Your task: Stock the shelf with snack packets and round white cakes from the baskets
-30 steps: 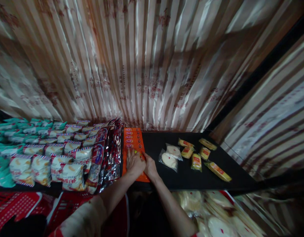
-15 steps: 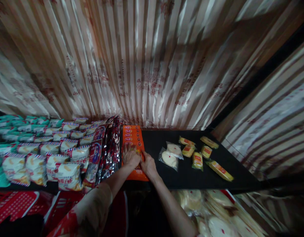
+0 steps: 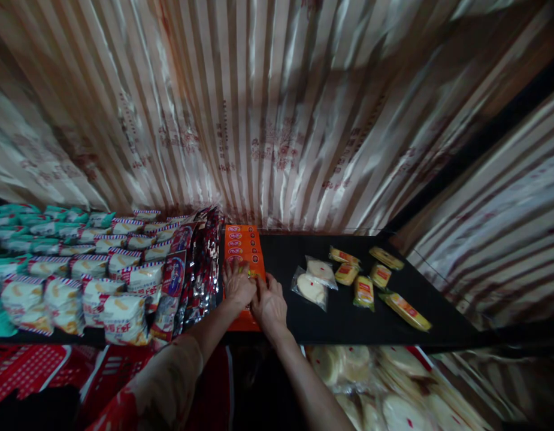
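My left hand (image 3: pixel 238 284) lies palm down with its fingers spread on an orange package (image 3: pixel 243 242) that carries rows of printed logos. Against the package's right side rests my right hand (image 3: pixel 270 305), its fingers reaching forward and not wrapped round anything I can see. The hands nearly meet over the front half of the package and hide part of it. Just left of the package stands a tight row of shiny dark red and silver packets (image 3: pixel 202 272).
Further left are rows of white snack bags (image 3: pixel 124 317) and teal bags (image 3: pixel 2 314). Flat round packs (image 3: pixel 311 288) and yellow packs (image 3: pixel 363 291) lie on the black shelf (image 3: pixel 299 323). Below are red baskets (image 3: pixel 29 374) and more round packs (image 3: pixel 405 413). Striped sheeting (image 3: pixel 277 120) hangs behind.
My right hand has shifted slightly forward along the package's right side. The package's front right corner has moved left, so it lies straighter beside the dark packets. My left hand stays on top.
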Demonstrator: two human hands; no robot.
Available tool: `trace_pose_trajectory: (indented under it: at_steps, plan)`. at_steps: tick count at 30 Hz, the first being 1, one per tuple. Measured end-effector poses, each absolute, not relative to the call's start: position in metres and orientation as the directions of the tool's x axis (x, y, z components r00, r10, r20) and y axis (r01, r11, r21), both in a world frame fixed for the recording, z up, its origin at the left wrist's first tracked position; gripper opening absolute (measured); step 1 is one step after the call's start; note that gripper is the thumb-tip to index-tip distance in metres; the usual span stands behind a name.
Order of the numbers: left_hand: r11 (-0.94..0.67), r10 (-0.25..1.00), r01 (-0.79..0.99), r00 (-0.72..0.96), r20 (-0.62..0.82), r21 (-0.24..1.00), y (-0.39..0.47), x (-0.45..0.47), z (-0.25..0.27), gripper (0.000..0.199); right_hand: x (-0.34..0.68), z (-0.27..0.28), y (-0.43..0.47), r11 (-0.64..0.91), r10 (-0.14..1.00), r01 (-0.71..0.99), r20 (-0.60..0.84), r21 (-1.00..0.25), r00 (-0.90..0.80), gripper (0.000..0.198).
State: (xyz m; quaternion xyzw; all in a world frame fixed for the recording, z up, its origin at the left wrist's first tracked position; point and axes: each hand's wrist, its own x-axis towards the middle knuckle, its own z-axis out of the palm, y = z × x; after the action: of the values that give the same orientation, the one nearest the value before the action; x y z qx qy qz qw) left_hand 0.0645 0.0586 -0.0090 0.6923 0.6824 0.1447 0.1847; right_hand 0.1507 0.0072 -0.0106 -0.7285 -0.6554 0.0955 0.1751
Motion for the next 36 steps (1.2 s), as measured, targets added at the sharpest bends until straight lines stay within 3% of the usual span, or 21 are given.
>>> trace_pose_trajectory:
  at_steps: [10,18,24,31,36]
  plan:
    - [0.007,0.998,0.888,0.020,-0.053,0.459,0.055,0.068,-0.008,0.057,0.159,-0.009,0.002,-0.068,0.991,0.925,0.082,-0.375,0.106,0.041]
    - [0.034,0.997,0.908,0.000,-0.082,0.417,0.056,0.070,-0.007,0.057,0.163,-0.037,0.013,0.099,0.944,0.888,0.325,-0.449,0.059,0.040]
    - [0.033,0.999,0.917,-0.014,-0.051,0.398,0.054,0.071,-0.010,0.055,0.165,-0.055,0.026,0.205,0.943,0.854,0.329,-0.479,-0.042,0.052]
    - [0.028,0.998,0.911,-0.004,-0.059,0.411,0.053,0.070,-0.009,0.054,0.163,-0.052,0.026,0.142,0.969,0.866,0.247,-0.479,-0.022,0.050]
    - [0.013,0.999,0.900,0.011,-0.052,0.435,0.053,0.067,-0.012,0.054,0.161,-0.051,0.024,0.143,0.962,0.872,0.273,-0.468,-0.011,0.049]
